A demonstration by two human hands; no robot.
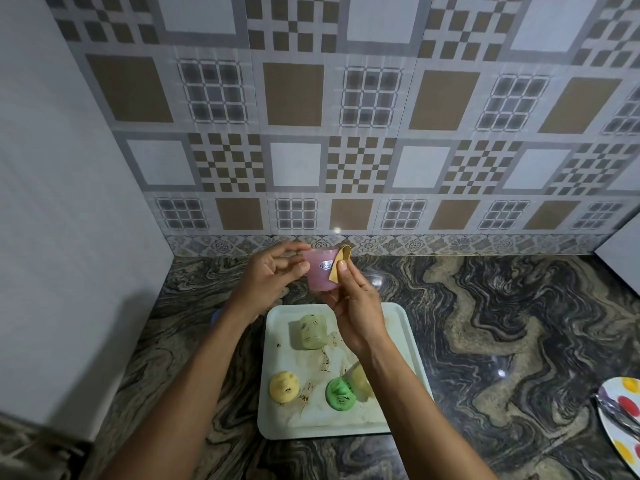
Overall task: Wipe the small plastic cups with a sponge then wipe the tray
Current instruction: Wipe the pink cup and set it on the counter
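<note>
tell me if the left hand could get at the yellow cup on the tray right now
Probably not at once: the left hand is steadying the pink cup. The yellow cup itself sits uncovered below it.

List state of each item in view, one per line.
pink cup: lifted above counter, held by left hand
sponge: folded over cup rim, pinched by right hand
tray: on counter, stained
yellow cup: upside down, dirty
green cup: upside down, dirty
</note>
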